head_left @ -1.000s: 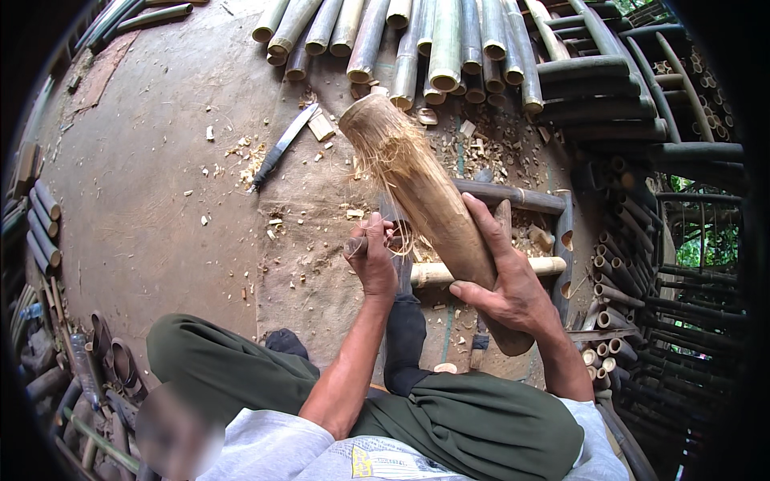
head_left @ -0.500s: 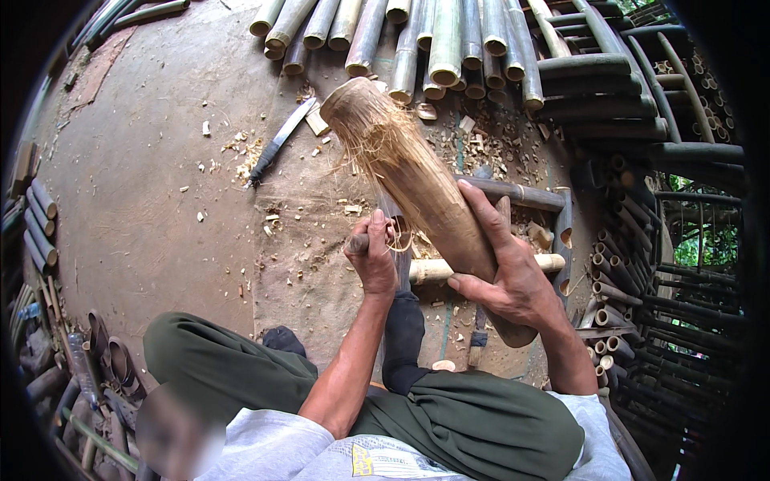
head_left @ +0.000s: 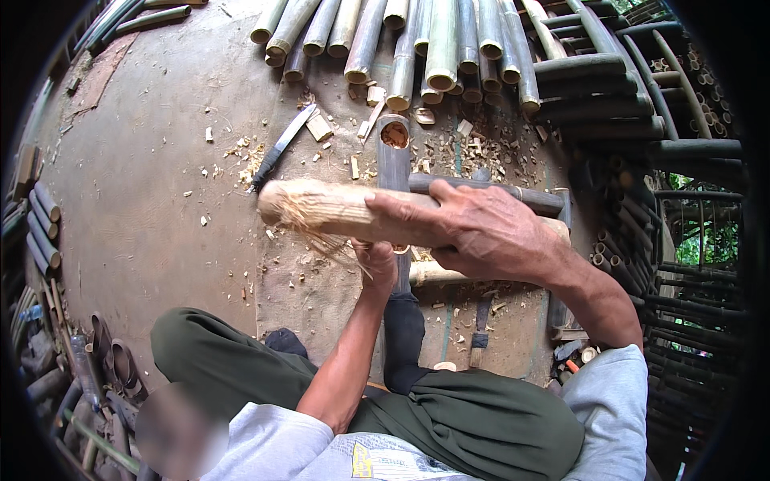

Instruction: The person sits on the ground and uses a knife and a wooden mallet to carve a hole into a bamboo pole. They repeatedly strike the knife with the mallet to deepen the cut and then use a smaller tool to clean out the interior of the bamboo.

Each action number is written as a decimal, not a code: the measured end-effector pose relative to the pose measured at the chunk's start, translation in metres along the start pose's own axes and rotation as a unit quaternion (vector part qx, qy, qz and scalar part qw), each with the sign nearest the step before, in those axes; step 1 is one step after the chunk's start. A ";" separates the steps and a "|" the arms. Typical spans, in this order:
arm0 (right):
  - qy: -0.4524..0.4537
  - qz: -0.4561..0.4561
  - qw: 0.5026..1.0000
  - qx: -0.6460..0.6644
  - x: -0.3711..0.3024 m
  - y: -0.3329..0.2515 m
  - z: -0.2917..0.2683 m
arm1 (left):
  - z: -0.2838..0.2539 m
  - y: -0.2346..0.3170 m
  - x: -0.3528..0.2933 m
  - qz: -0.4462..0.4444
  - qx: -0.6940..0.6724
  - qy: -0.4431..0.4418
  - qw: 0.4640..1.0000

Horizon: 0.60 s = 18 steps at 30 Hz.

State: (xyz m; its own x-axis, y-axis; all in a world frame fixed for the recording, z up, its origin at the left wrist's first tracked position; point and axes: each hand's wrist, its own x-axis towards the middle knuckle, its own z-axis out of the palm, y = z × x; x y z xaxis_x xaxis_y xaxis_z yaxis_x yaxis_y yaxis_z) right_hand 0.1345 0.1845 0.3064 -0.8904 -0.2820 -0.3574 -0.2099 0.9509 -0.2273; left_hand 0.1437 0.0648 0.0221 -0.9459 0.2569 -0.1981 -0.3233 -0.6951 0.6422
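Note:
My right hand (head_left: 501, 232) is wrapped around a thick wooden club (head_left: 321, 202). The club lies nearly level across the view, its frayed, fibrous end to the left. Just beneath it, my left hand (head_left: 377, 268) is closed in a fist, its upper part hidden by the club. A round wooden tool handle showed in that fist a moment earlier; the club now covers it. Below both hands runs a dark bamboo pole (head_left: 393, 170) with a hole cut near its far end. It belongs with crosspieces, among them a dark bamboo rail (head_left: 525, 195) and a pale one (head_left: 437, 273).
A dark-handled knife (head_left: 285, 144) lies at the left among wood chips (head_left: 241, 152). Cut bamboo poles (head_left: 441, 56) are stacked at the far side, with more bamboo (head_left: 613, 260) along the right. A flat brush-like tool (head_left: 480, 329) rests near my right knee.
My right hand has swung the club from a steep slant to nearly level, its frayed end coming down and left over my left hand. The left fist has hardly moved.

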 end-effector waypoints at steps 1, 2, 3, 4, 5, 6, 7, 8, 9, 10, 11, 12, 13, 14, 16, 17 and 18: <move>0.006 0.009 1.000 0.025 -0.001 -0.001 -0.006 | 0.007 0.005 -0.001 -0.013 0.016 -0.004 1.000; 0.012 0.017 0.998 0.053 -0.002 -0.005 -0.010 | 0.013 0.011 -0.003 -0.026 0.032 -0.008 0.999; 0.025 0.008 0.997 0.072 -0.003 -0.003 -0.005 | 0.020 0.015 -0.004 -0.014 0.039 -0.007 0.999; 0.040 0.001 0.995 0.087 -0.005 -0.002 0.000 | 0.022 0.017 -0.006 -0.001 0.044 -0.009 0.999; 0.055 -0.006 0.993 0.103 -0.007 -0.002 0.003 | 0.016 0.013 -0.007 -0.023 0.046 -0.012 0.999; 0.027 0.013 0.997 0.070 -0.008 -0.003 0.004 | 0.013 0.013 -0.004 -0.057 -0.037 -0.035 0.997; 0.000 0.035 0.999 0.036 -0.010 -0.002 0.004 | 0.018 0.017 -0.005 -0.072 0.051 -0.049 0.995; -0.027 0.058 0.998 0.001 -0.013 -0.001 0.004 | 0.027 0.023 -0.006 -0.086 0.138 -0.064 0.985; -0.036 0.073 0.996 0.017 -0.019 0.001 -0.002 | 0.030 0.017 -0.003 -0.098 0.142 -0.121 0.978; -0.008 0.074 0.997 0.033 -0.022 0.000 -0.006 | 0.032 0.019 0.001 -0.107 0.149 -0.171 0.968; 0.021 0.076 0.996 0.048 -0.028 -0.003 -0.009 | 0.030 0.025 0.006 -0.081 0.302 -0.208 0.927; 0.049 0.077 0.994 0.064 -0.033 -0.005 -0.011 | 0.036 0.024 0.009 -0.128 0.294 -0.187 0.928; 0.090 0.073 0.986 0.123 -0.043 -0.003 -0.009 | 0.045 0.028 0.009 -0.132 0.305 -0.203 0.921; 0.125 0.063 0.978 0.157 -0.050 -0.003 -0.002 | 0.052 0.033 0.013 -0.130 0.314 -0.219 0.914; 0.197 0.038 0.955 0.220 -0.056 0.000 0.026 | 0.037 0.012 0.025 -0.024 0.361 -0.286 0.887; 0.150 0.070 0.972 0.164 -0.057 0.003 0.040 | 0.046 0.025 0.023 -0.080 0.377 -0.296 0.874; 0.087 0.103 0.987 0.085 -0.056 0.006 0.048 | 0.028 -0.006 0.029 0.037 0.403 -0.350 0.845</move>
State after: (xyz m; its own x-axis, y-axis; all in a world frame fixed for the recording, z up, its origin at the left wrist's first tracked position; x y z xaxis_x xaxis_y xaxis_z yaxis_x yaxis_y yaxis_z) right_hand 0.2029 0.1996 0.2817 -0.9661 -0.0443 -0.2542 0.0409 0.9464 -0.3204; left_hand 0.1188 0.0952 0.0332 -0.6237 0.7631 0.1693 0.1261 -0.1156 0.9853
